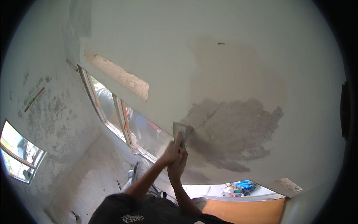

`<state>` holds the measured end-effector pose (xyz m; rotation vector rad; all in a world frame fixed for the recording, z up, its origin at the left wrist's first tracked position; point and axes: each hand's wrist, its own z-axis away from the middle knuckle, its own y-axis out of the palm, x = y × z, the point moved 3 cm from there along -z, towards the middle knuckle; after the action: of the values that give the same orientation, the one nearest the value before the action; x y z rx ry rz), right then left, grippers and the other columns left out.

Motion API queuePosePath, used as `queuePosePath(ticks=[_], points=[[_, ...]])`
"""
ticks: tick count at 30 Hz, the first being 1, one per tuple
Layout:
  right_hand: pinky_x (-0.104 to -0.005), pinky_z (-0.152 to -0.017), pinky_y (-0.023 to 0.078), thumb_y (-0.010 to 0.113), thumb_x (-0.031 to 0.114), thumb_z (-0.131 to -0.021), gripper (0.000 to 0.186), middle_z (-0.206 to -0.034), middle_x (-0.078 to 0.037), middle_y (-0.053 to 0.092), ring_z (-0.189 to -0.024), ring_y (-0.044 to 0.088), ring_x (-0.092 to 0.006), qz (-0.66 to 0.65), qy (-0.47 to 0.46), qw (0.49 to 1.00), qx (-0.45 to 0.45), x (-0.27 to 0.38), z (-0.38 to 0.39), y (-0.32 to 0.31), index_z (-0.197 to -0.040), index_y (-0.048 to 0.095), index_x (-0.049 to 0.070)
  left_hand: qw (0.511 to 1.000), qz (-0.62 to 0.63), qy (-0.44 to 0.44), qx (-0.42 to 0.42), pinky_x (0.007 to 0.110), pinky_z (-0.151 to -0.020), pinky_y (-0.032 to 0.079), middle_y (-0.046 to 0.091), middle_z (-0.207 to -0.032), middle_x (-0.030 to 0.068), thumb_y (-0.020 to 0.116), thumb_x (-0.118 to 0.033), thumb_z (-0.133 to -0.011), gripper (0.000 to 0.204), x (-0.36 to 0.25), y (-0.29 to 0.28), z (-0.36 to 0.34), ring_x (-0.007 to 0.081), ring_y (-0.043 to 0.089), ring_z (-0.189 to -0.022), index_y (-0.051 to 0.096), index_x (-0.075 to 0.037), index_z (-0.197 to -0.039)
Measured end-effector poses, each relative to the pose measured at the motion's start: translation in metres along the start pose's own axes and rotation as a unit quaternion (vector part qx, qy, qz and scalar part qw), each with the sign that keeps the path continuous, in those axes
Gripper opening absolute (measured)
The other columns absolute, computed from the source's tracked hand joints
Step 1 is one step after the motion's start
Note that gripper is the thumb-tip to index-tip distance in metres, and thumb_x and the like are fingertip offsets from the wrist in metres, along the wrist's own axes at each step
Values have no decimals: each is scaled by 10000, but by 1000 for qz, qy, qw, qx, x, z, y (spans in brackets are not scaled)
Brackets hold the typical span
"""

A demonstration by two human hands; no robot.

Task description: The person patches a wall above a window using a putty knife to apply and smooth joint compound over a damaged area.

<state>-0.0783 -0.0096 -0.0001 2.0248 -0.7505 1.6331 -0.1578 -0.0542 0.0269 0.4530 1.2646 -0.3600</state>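
Both hands are closed together around the handle of a putty knife (182, 128) with a wide, flat blade. My left hand (170, 152) is the upper one, a finger stretched along the back of the blade. My right hand (179, 164) grips just below it, touching the left. The handle is mostly hidden by the fingers. The blade rests against the pale wall (164, 67), at the left edge of a rough grey plaster patch (235, 127). Darker smears run down from the blade under that patch. A smoother beige damp-looking area (231, 71) lies above.
A sliding window (121, 112) slants along the left, below a recess with a rough tan surface (121, 74). Another window (18, 153) is at far left. An orange panel (242, 211) and blue bundled items (244, 186) show below. A small nail-like piece (221, 43) sits higher up.
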Motion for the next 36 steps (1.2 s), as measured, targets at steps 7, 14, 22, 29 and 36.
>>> queuePosePath(ticks=[7, 14, 22, 29, 36], points=[[-261, -442, 377, 333, 332, -1001, 405, -856, -112, 530, -531, 477, -100, 44, -29, 999, 0, -1, 1, -2, -1184, 440, -13, 997, 66, -28, 30, 302, -572, 386, 465, -541, 43, 258, -707, -893, 780, 3, 6, 5, 147, 460, -576, 476, -48, -538], [-238, -433, 372, 332, 331, -1005, 391, -854, -109, 532, -510, 464, -88, 24, 3, 1000, -15, -6, 11, 4, -1165, 434, -10, 998, 62, -1, 10, 282, -541, 368, 430, -523, 24, 255, -688, -907, 746, 21, 1, -3, 133, 425, -537, 431, -68, -532], [-338, -667, 491, 383, 287, -984, 408, -965, -197, 603, -785, 616, -243, -8, 103, 995, -8, -47, 21, 2, -1236, 426, -32, 1000, -11, 7, -13, 314, -600, 430, 505, -561, 55, 296, -700, -891, 796, 79, -5, -21, 161, 484, -582, 555, 7, -633], [-248, -413, 377, 338, 352, -1004, 386, -780, -87, 516, -507, 487, -113, 3, 11, 999, -50, -55, 23, 14, -1160, 425, 10, 1000, 1, -20, 5, 319, -604, 438, 499, -568, 52, 334, -680, -896, 761, 62, -10, -7, 159, 500, -606, 555, 3, -644], [-217, -358, 339, 340, 413, -999, 388, -716, -38, 471, -441, 437, -66, -145, 94, 985, 1, -71, 28, 27, -1100, 421, 48, 994, -87, -39, -60, 330, -692, 469, 562, -729, 132, 354, -659, -903, 749, 80, -26, -14, 209, 552, -717, 554, 56, -807]])
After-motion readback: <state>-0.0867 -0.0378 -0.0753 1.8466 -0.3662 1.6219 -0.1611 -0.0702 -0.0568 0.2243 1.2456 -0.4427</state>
